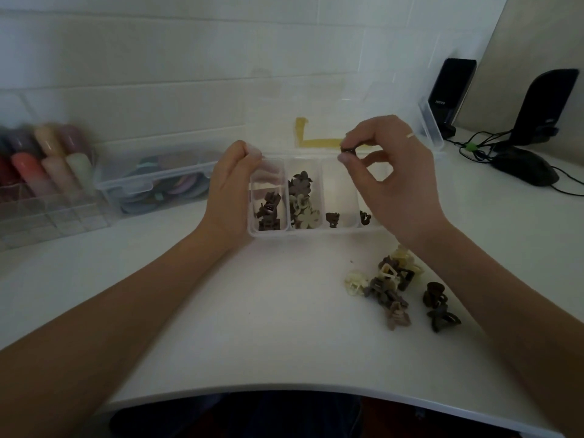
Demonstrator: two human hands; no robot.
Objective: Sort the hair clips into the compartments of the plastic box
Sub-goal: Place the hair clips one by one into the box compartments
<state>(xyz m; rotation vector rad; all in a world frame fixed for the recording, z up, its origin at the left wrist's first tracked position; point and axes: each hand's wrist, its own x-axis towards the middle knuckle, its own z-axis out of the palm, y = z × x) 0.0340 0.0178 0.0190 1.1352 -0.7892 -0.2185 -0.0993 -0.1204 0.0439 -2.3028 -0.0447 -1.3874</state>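
Note:
A clear plastic box (316,233) with several compartments stands open on the white desk. My left hand (229,188) grips its left end, fingers curled over the wall. My right hand (392,178) hovers above the box's right part and pinches a small dark brown hair clip (347,150) between thumb and forefinger. Brown clips (268,213) lie in the leftmost compartment, flower-shaped brown and cream clips (303,200) in the second, one dark clip (332,219) in the third, and another (365,219) in the fourth, partly hidden by my hand. A loose pile of clips (398,289) lies on the desk at the right.
A clear lidded box of coloured discs (158,181) and an acrylic organiser with pastel items (47,165) stand at the back left. Black speakers (452,93), a mouse (524,167) and cables occupy the back right. The desk's front edge (284,390) curves near me.

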